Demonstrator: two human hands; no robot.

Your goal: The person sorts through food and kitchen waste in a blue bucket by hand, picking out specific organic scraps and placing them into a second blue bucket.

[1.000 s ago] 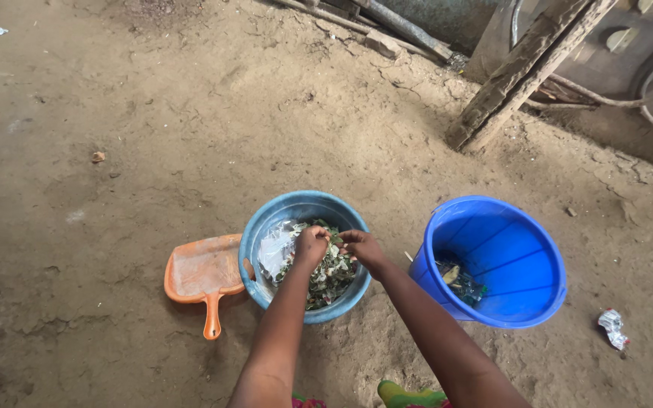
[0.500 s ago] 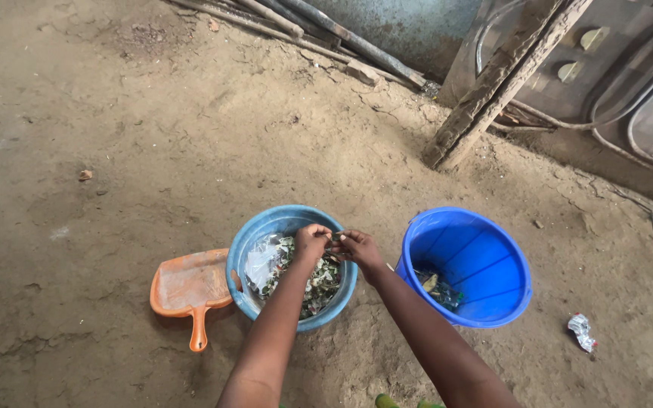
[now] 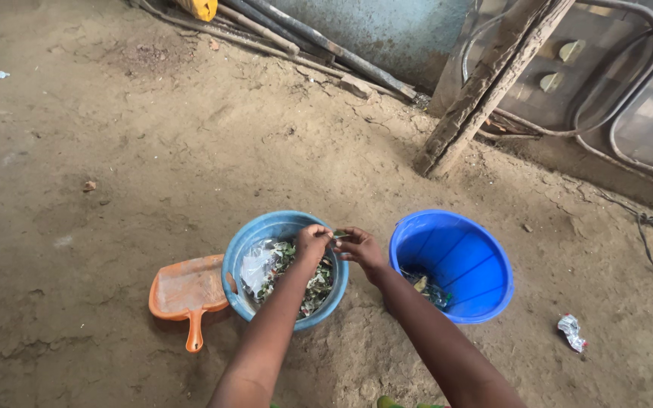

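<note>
Sorting through a light-blue basin [image 3: 236, 249] of leafy scraps [image 3: 313, 285] on a dirt floor [image 3: 153, 151], a person holds both hands over its far rim. The left hand [image 3: 313, 243] and right hand [image 3: 360, 247] meet fingertip to fingertip, each closed in a pinch on one small green piece [image 3: 339, 234] held between them above the scraps; the remaining fingers are curled in, neither palm open.

The piece is tiny and pinched only at its edges, so it could well tear or slip and drop back into the heap, where it would be hard to find among the similar bits. A clear plastic bag [image 3: 255, 263] lies on the heap's left side and could snag on a wrist.

A deeper blue bucket [image 3: 485, 261] stands just right of the basin, with a little litter at its bottom. An orange dustpan [image 3: 184, 291] touches the basin's left side. A crumpled wrapper [image 3: 570, 332] lies well apart at right, beyond a leaning wooden post [image 3: 485, 83].
</note>
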